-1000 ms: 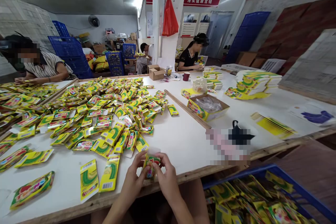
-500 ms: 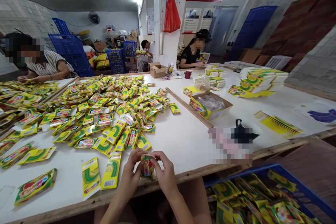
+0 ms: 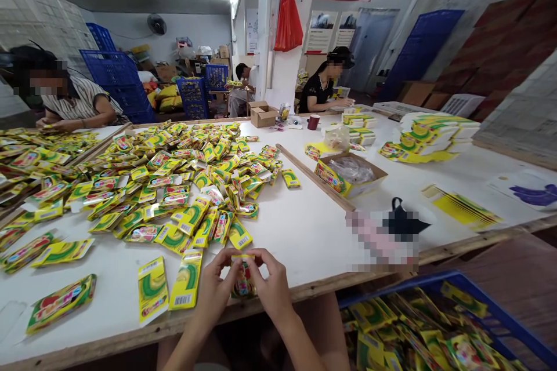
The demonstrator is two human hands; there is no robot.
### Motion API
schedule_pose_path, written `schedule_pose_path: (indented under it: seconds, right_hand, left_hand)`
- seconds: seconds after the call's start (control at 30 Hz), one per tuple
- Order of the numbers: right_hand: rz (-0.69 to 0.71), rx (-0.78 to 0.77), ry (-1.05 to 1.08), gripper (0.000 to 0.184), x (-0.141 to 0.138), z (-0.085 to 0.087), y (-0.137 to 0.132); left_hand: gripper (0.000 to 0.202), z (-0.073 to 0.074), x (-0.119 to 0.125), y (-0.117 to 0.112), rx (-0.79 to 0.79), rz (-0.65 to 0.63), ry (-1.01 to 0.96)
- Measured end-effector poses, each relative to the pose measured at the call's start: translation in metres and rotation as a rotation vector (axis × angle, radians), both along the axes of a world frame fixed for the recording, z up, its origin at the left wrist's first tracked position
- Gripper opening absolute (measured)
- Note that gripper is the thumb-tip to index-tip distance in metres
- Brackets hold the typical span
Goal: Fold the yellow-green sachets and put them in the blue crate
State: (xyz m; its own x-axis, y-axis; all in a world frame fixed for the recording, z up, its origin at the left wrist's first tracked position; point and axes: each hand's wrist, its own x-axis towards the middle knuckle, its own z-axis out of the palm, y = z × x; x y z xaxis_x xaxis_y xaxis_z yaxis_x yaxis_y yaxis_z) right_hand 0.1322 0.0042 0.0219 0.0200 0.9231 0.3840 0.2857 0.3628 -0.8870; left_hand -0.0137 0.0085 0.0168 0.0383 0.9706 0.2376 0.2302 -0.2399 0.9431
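Note:
At the table's near edge, my left hand and my right hand pinch a small yellow and green crayon box between them. It stands upright, with thumbs on its printed front and fingers around its top end; the fingers partly cover it. Left of my hands lie two more crayon boxes, one with a barcode and one beside it. A further box rests face up at the far left. Behind them spreads a large heap of the same boxes, some with end flaps open.
A wooden strip crosses the white table. Right of it are an open carton with plastic bags, a dark cloth item and stacked packs. A blue crate of boxes sits low right. Other people work across the table.
My fingers have shifted slightly at the top of the crayon box, and both thumbs now sit closer together near its upper end. The camera view has shifted a little.

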Motion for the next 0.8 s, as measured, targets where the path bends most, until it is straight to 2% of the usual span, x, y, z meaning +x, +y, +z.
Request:
schedule_pose_path:
  seconds: [0.17,0.37,0.43,0.5,0.6,0.73,0.8]
  right_hand:
    - [0.035,-0.049,0.025,0.013,0.003,0.004,0.002]
    - [0.116,-0.017,0.093,0.012,-0.003,-0.013,-0.003]
    - [0.087,-0.005,0.117,0.013,-0.004,-0.014,-0.009]
    - [-0.011,0.036,0.112,0.014,0.006,-0.009,-0.017]
    - [-0.329,0.143,0.022,0.014,0.058,0.007,-0.037]
    - [-0.915,0.336,-0.263,0.019,0.180,0.029,-0.080]
    - [-1.081,0.328,-0.407,0.026,0.239,0.032,-0.098]
  left_hand:
    - [0.017,-0.007,-0.001,0.002,-0.023,-0.023,-0.072]
    - [0.016,-0.018,-0.008,-0.004,0.079,-0.040,-0.011]
    - [0.020,-0.019,-0.009,-0.009,0.078,-0.019,0.011]
    - [0.033,-0.022,-0.012,-0.013,0.046,0.020,0.005]
    - [0.039,-0.030,-0.018,-0.013,-0.035,0.031,0.019]
    - [0.037,-0.037,-0.023,-0.005,-0.100,-0.032,0.139]
    - [0.039,-0.036,-0.021,-0.003,-0.105,-0.050,0.185]
